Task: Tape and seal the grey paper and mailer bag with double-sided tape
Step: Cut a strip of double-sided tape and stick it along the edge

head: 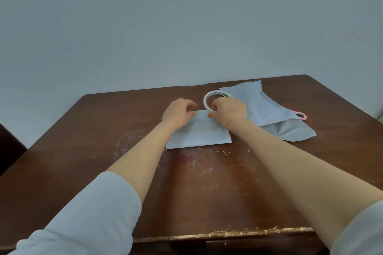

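Grey paper [199,131] lies under both hands: left hand [178,114] pinching its edge, right hand [229,111] gripping the tape roll [208,99].

Both forearms extend forward from pushed-up pale sleeves, converging toward the middle of the view. The left hand [178,115] lies palm down, knuckles raised, fingers curled inward with the thumb pointing toward the other hand. The right hand [228,111] is likewise palm down, its back toward the camera, fingers flexed and pinched closed at the tips nearest the left hand. The two hands sit near each other without touching, wrists roughly level. Both forearms are bare below the elbow.
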{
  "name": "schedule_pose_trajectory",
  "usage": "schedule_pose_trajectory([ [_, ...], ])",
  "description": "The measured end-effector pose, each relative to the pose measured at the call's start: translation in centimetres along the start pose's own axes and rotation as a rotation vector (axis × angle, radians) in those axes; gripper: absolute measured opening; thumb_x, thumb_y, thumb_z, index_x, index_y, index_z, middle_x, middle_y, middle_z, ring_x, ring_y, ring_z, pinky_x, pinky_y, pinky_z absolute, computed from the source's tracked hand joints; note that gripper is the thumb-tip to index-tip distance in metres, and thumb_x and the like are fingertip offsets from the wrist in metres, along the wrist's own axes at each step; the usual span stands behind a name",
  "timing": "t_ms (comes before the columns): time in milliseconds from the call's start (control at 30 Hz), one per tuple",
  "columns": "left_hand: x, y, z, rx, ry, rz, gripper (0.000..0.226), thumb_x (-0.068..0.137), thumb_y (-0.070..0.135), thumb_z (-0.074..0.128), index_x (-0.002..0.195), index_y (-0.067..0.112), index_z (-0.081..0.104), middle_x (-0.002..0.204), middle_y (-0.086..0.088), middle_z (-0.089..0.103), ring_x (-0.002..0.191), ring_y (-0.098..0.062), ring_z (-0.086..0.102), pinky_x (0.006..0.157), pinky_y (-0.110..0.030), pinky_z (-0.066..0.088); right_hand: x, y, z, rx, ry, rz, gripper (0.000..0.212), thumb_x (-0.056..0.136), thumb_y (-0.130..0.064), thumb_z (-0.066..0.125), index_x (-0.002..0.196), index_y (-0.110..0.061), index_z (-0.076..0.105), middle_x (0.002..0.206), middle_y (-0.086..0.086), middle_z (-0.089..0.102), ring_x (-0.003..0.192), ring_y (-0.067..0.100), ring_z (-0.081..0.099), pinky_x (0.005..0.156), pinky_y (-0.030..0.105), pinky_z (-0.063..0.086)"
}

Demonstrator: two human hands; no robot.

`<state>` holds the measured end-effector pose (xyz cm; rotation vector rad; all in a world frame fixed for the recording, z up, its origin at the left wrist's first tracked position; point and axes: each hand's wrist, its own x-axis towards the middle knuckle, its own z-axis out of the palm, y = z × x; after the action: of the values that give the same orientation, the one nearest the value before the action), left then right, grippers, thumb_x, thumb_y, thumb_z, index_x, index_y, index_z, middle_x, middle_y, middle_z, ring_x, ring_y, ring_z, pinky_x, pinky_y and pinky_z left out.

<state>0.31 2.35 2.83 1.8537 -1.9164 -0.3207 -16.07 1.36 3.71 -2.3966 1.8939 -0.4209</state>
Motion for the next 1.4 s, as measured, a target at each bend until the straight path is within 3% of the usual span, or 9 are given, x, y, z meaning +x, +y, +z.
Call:
schedule_pose_trajectory([
  [167, 0.1, 0.7, -1.5, -0.231, 0.169, 0.069, 0.038, 0.090, 0.013, 0.061, 0.127, 0.024, 0.060, 0.110, 0.000, 0.059, 0.088, -0.015, 0.059, 0.087, -0.025, 0.045, 0.4, 0.3, -1.1, 0.301, 0.010, 0.027, 0.023, 0.085, -0.047, 0.065, 0.087, -0.025, 0.070, 0.082, -0.003, 0.065, 0.076, 0.016, 0.055, 0.057, 0.026, 0.035],
  [367, -0.2, 1.8, -2.2, -0.131, 0.145, 0.251, 0.038, 0.088, 0.008, 0.064, 0.122, 0.025, 0.065, 0.105, 0.004, 0.045, 0.075, -0.011, 0.053, 0.082, -0.022, 0.045, 0.1, 0.2, -2.3, 0.524, 0.011, -0.023, 0.023, 0.086, -0.041, 0.065, 0.073, -0.023, 0.071, 0.071, -0.007, 0.067, 0.066, 0.014, 0.057, 0.058, 0.029, 0.042],
  [533, -0.4, 2.4, -2.3, -0.149, 0.226, 0.244, 0.018, 0.088, 0.009, 0.062, 0.098, 0.016, 0.075, 0.096, 0.004, 0.050, 0.081, -0.010, 0.054, 0.077, -0.020, 0.042, 0.0, -0.1, -2.3, 0.639, -0.004, -0.093, 0.023, 0.085, -0.042, 0.065, 0.074, -0.024, 0.075, 0.070, -0.006, 0.071, 0.080, 0.015, 0.068, 0.073, 0.037, 0.052],
  [700, -0.4, 2.2, -2.4, -0.214, 0.266, 0.199, 0.014, 0.086, 0.011, 0.066, 0.094, 0.017, 0.076, 0.093, 0.000, 0.057, 0.083, -0.011, 0.053, 0.073, -0.013, 0.041, -0.1, 0.4, -2.1, 0.910, -0.038, -0.094, 0.020, 0.088, -0.036, 0.067, 0.077, -0.021, 0.076, 0.076, 0.004, 0.074, 0.078, 0.009, 0.069, 0.083, 0.037, 0.050],
  [900, -0.4, 1.5, -2.4, -0.371, 0.298, 0.061, 0.013, 0.086, 0.013, 0.066, 0.093, 0.021, 0.075, 0.095, -0.002, 0.064, 0.087, -0.014, 0.060, 0.076, -0.011, 0.043, -0.3, 0.9, -2.5, 0.922, -0.054, -0.108, 0.032, 0.094, -0.029, 0.060, 0.085, -0.003, 0.076, 0.085, 0.011, 0.066, 0.080, 0.013, 0.049, 0.070, 0.025, 0.035],
  [1033, -0.5, 1.2, -2.3, -0.454, 0.299, 0.009, 0.015, 0.085, 0.010, 0.065, 0.091, 0.020, 0.073, 0.091, -0.003, 0.070, 0.085, -0.019, 0.067, 0.084, -0.027, 0.053, -0.2, 1.1, -2.4, 0.936, -0.084, -0.116, 0.029, 0.096, -0.022, 0.056, 0.090, -0.002, 0.075, 0.088, 0.003, 0.066, 0.084, 0.010, 0.053, 0.074, 0.019, 0.039],
  [1167, -0.5, 1.6, -2.2, -0.499, 0.288, 0.044, 0.015, 0.087, 0.007, 0.064, 0.095, 0.016, 0.072, 0.097, -0.006, 0.067, 0.082, -0.016, 0.066, 0.070, -0.018, 0.055, 0.2, 0.6, -2.4, 0.974, -0.056, -0.108, 0.027, 0.095, -0.019, 0.058, 0.089, 0.001, 0.074, 0.083, 0.007, 0.065, 0.080, 0.013, 0.052, 0.071, 0.024, 0.039],
  [1300, -0.4, 2.7, -2.2, -0.321, 0.269, 0.167, 0.014, 0.084, 0.015, 0.070, 0.097, 0.020, 0.075, 0.092, 0.004, 0.058, 0.077, -0.008, 0.051, 0.069, -0.009, 0.040, 0.4, -0.2, -2.5, 0.978, -0.041, -0.120, 0.024, 0.090, -0.023, 0.064, 0.082, -0.003, 0.075, 0.073, 0.008, 0.060, 0.073, 0.019, 0.044, 0.067, 0.029, 0.034],
  [1400, -0.3, 3.0, -2.4, -0.345, 0.291, 0.144, 0.010, 0.085, 0.015, 0.069, 0.092, 0.016, 0.074, 0.090, 0.003, 0.061, 0.076, -0.010, 0.053, 0.068, -0.011, 0.040, 0.4, -0.2, -2.4, 1.022, -0.033, -0.094, 0.025, 0.088, -0.028, 0.067, 0.080, -0.006, 0.075, 0.078, 0.009, 0.065, 0.078, 0.016, 0.050, 0.072, 0.027, 0.037],
])
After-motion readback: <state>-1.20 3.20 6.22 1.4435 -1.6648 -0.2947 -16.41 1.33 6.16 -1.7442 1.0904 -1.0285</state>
